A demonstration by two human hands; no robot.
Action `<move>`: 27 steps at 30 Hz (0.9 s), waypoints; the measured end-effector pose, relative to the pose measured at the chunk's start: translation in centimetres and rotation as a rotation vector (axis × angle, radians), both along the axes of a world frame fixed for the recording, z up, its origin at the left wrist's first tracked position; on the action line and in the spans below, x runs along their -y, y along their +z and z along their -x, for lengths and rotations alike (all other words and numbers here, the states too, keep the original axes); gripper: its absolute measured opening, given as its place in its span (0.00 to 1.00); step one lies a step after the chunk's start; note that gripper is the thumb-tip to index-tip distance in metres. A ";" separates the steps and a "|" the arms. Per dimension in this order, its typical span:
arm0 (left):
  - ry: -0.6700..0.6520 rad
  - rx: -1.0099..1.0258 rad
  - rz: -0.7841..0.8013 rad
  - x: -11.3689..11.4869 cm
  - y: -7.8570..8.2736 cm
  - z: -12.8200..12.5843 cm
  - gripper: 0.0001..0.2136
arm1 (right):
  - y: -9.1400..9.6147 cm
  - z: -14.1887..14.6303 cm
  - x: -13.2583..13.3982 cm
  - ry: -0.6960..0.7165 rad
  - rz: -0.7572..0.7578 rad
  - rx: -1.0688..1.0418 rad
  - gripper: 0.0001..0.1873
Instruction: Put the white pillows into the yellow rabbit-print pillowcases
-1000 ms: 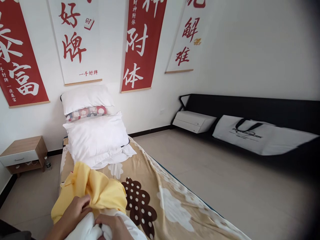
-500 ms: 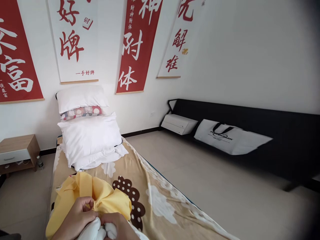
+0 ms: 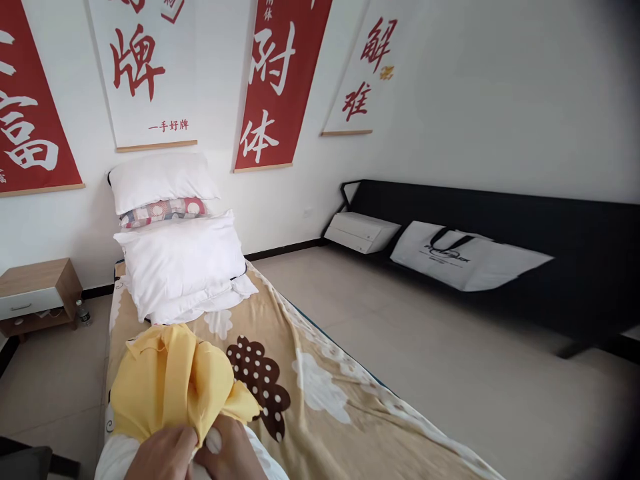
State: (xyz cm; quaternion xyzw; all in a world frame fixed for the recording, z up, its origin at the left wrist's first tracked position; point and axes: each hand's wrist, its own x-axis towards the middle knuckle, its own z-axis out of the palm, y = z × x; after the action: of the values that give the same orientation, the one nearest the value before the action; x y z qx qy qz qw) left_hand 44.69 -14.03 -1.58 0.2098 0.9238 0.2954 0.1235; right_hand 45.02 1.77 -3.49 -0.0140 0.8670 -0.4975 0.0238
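Note:
A bunched yellow cloth (image 3: 173, 383) lies on a white pillow (image 3: 113, 457) at the near end of the bed. My left hand (image 3: 163, 455) pinches the yellow cloth at its lower edge, fingers closed on the fabric. Close beside it, my right hand (image 3: 230, 453) also grips the yellow cloth, thumb on top, with white fabric under it. Both hands touch each other at the bottom edge of the view and are partly cut off.
The bed has a tan flowered blanket (image 3: 310, 393) and a stack of white pillows (image 3: 175, 263) with a patterned one (image 3: 163, 211) at its head. A wooden nightstand (image 3: 35, 297) stands left. A black bed frame (image 3: 500, 227) with a white bag (image 3: 465, 263) runs along the right wall.
The yellow cloth has been gathered and pulled higher over the white pillow. My hands have dropped lower in the view and closer together; the camera shifted slightly.

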 end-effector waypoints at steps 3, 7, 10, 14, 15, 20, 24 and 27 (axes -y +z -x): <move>-0.174 -0.020 0.141 2.4 1.1 0.7 0.21 | 0.1 0.7 -0.4 -0.022 0.103 0.073 0.07; -0.235 0.030 0.040 5.6 3.7 2.4 0.22 | 1.4 1.3 -0.9 -0.004 0.184 0.106 0.11; -0.234 0.215 -0.127 6.9 4.4 3.3 0.16 | 2.1 1.6 -0.9 0.003 0.198 0.104 0.12; -0.156 0.146 -0.091 6.4 2.6 3.3 0.08 | 2.0 1.8 -0.8 -0.009 0.162 0.106 0.12; -0.136 0.088 -0.046 6.1 1.7 3.0 0.08 | 2.0 1.8 -0.8 -0.013 0.161 0.106 0.12; 0.118 -0.376 0.242 4.6 -3.8 0.9 0.19 | 1.8 2.0 -0.9 -0.036 0.135 0.112 0.10; 0.215 -0.599 0.171 5.1 -4.9 0.5 0.13 | 1.8 2.2 -1.0 -0.046 0.119 0.101 0.10; 0.156 -0.511 0.070 6.9 -3.4 0.8 0.09 | 1.6 2.4 -1.0 -0.072 0.095 0.106 0.10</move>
State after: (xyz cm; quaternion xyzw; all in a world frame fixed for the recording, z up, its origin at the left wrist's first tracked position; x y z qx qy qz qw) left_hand 43.89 -20.93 -4.99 0.2014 0.9480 0.2095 -0.1296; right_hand 42.64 2.82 -1.92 0.0423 0.8399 -0.5387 0.0510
